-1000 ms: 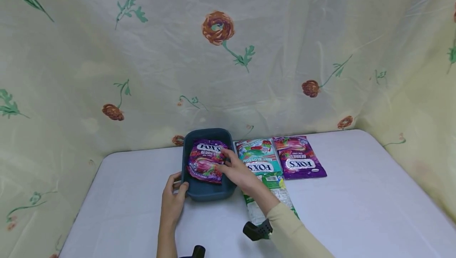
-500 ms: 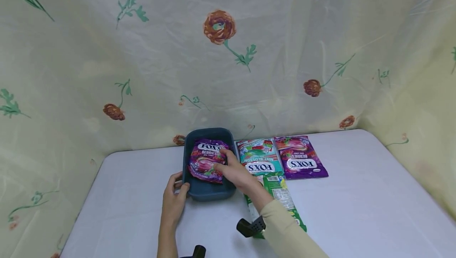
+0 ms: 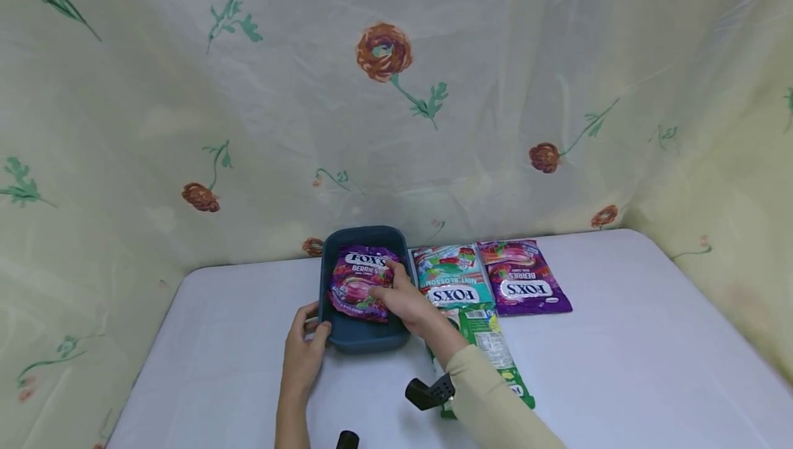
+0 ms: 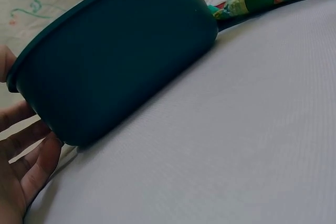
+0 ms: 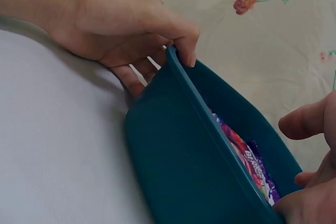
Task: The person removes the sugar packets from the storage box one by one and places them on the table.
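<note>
A dark teal plastic tub (image 3: 365, 342) stands on the white-covered table. My left hand (image 3: 303, 349) grips its left side, thumb over the rim and fingers beneath the outside, as the right wrist view shows. Inside the tub lies a purple Fox's Berries candy bag (image 3: 361, 284), label upright. My right hand (image 3: 409, 303) reaches over the tub's right rim, thumb and forefinger spread apart over the bag's right edge. In the right wrist view the right hand's thumb (image 5: 302, 123) is extended above the tub; the bag is only partly visible.
Right of the tub lie a mint blossom Fox's bag (image 3: 452, 277), a second purple Berries bag (image 3: 525, 280) and, nearer me, a green bag (image 3: 495, 349) partly under my right forearm. A flowered curtain (image 3: 483, 125) hangs behind the table.
My right wrist and forearm have shifted slightly left, uncovering more of the green bag. The left hand and tub stay nearly in place, and the bag inside has hardly moved.
</note>
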A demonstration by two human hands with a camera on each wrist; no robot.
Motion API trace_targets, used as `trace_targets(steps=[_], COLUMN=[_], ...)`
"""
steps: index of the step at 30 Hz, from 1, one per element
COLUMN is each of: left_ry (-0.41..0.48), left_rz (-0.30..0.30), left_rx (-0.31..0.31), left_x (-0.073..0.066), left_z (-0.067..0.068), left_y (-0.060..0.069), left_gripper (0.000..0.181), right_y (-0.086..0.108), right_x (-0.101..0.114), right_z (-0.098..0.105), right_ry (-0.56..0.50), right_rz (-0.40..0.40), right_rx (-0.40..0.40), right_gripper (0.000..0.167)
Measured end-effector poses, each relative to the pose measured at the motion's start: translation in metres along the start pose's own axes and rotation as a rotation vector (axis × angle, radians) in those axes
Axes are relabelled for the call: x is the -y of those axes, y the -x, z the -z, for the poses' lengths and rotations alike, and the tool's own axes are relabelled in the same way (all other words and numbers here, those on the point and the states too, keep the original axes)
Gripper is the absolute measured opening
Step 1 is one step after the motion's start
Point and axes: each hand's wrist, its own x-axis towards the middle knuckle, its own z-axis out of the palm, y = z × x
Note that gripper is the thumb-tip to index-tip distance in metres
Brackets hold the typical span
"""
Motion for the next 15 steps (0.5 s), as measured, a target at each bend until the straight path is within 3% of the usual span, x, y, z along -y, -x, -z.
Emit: trace_targets(steps=[5, 15], left_ry=[0.0, -0.017], left_rz=[-0.004, 0.001], left_rx=[0.006, 0.0], left_x=[0.0013, 0.0003], left_z=[0.0008, 0.0004], left_y=[0.001, 0.001], left_gripper=[0.038, 0.038], right_y=[-0.001, -0.0022], right_x=[-0.0022, -0.0019], right_z=[-0.0019, -0.0006], right_ry=[-0.039, -0.186], right_rz=[0.004, -0.073], right_rx=[0.001, 0.047], right_gripper=[0.073, 0.071])
